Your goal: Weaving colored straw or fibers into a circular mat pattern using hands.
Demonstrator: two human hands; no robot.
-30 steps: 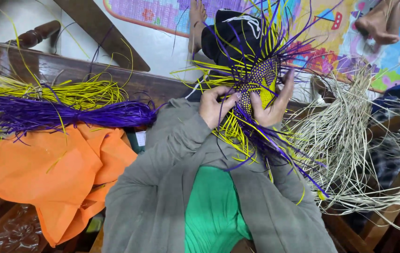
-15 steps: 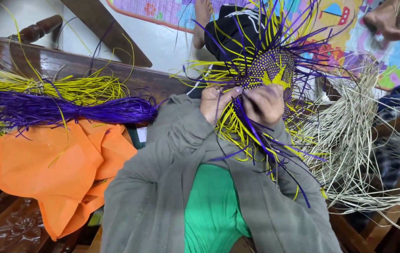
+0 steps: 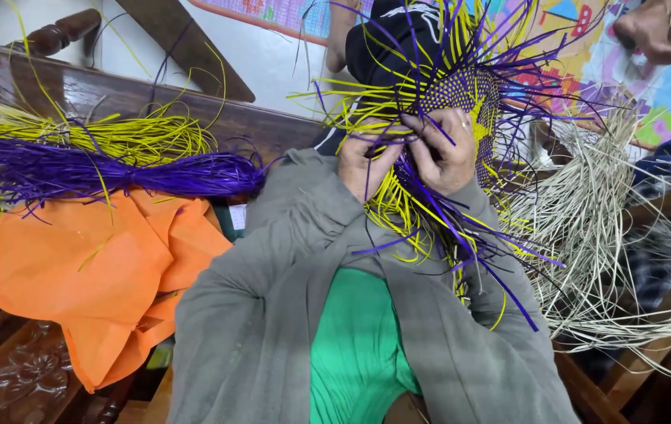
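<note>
An orange cloth [image 3: 92,275] and purple strips [image 3: 115,171] are laid on the carved wooden bench [image 3: 13,377], yellow strips [image 3: 131,137] near its back edge.

Strand bundles [image 3: 108,169] left of weaving [image 3: 461,94]

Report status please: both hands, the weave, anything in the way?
Left hand and right hand both pinching strands at the weave. Weave purple and yellow, unfinished, loose ends hanging over lap. Pale straw lies beside, not blocking.

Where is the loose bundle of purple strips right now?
In the head view, the purple bundle lies at the left, across the top of the orange cloth, just below the yellow strips and left of the person's left hand.
</note>
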